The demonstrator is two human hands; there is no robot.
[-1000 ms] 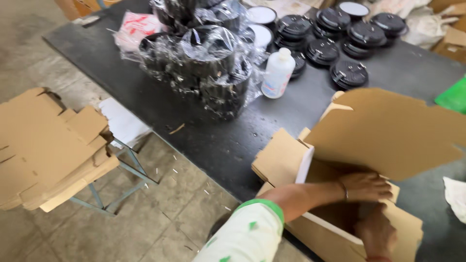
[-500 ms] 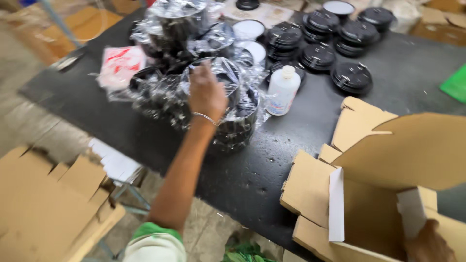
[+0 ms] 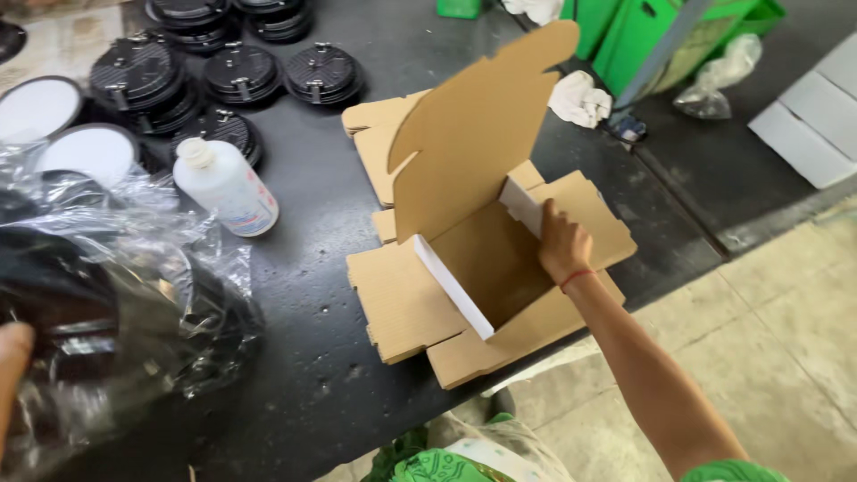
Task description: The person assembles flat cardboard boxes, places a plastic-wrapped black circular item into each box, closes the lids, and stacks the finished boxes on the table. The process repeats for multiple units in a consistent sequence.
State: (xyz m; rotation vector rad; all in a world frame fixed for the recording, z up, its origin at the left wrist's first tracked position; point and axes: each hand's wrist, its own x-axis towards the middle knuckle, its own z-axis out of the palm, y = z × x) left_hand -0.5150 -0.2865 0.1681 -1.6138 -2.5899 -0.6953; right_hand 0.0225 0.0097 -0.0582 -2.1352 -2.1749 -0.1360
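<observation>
My right hand [image 3: 562, 245] rests inside the half-folded brown cardboard box [image 3: 486, 268], fingers curled against its white-faced right side flap, pressing it upright; a red thread sits around that wrist. The box lies near the front edge of the dark bench [image 3: 339, 375], its tall lid flap standing up behind and a second white-faced flap raised on the left side. A stack of flat brown cardboard blanks [image 3: 379, 120] lies just behind it.

My left hand [image 3: 13, 357] shows only as a sliver at the left edge, touching the clear plastic bag of black round parts [image 3: 107, 303]; I cannot tell whether it is gripping or lying flat. Just beyond the bag a white plastic bottle [image 3: 228, 189] lies on its side, near two white round discs with dark rims [image 3: 89, 152]. Stacks of black round lids [image 3: 237, 71] stand further back. A crumpled white cloth [image 3: 580, 98] lies right of the lid flap, with green crates [image 3: 661, 36] behind it.
</observation>
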